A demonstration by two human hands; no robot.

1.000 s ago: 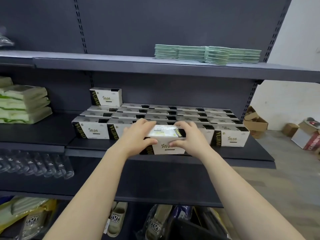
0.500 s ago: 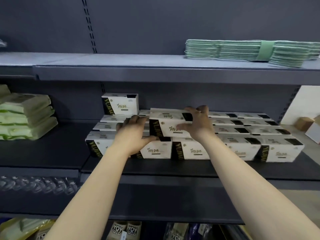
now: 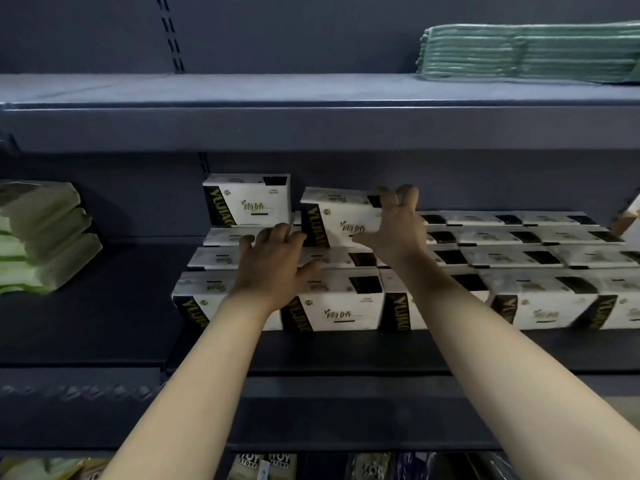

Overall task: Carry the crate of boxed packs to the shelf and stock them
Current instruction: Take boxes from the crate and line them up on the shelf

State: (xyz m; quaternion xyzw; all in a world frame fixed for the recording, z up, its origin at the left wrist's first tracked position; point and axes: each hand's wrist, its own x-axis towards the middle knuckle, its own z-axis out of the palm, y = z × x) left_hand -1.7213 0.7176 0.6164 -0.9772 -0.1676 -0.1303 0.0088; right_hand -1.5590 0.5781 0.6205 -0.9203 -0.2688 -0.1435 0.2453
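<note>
**Visitor:** Head view, centre of frame: the right hand clamps the right end of a white cardboard pack box with a black-and-gold side band, fingers over its top, thumb on its front. Where is it going?

**Stockroom onlooker:** Onto the second layer, just beside the matching upright box at centre left. It is slightly tilted and not yet flat, above the rows of identical white boxes filling the dark grey metal shelf. I'd guess the upper tier is being built outward from that one standing box, labels facing front. The crate is out of the picture.

**Visitor:** And the left hand?

**Stockroom onlooker:** Spread and relaxed, gripping nothing, palm down on the lower boxes by the held box's lower-left corner. I cannot tell whether its fingertips touch that box. My reading is that it steadies the row while the right hand slides the pack back.

**Visitor:** Anything else there?

**Stockroom onlooker:** Pale green soft packs at the left edge, and a flat stack of folded green pads on the shelf above, top right.

**Visitor:** What has changed in the last second?

**Stockroom onlooker:** A second ago both hands held the box in front of the front row. Half a second ago it was over the rows, with the left hand at its lower-left end. Now it is further back and higher, and the left hand appears to have come away.
</note>
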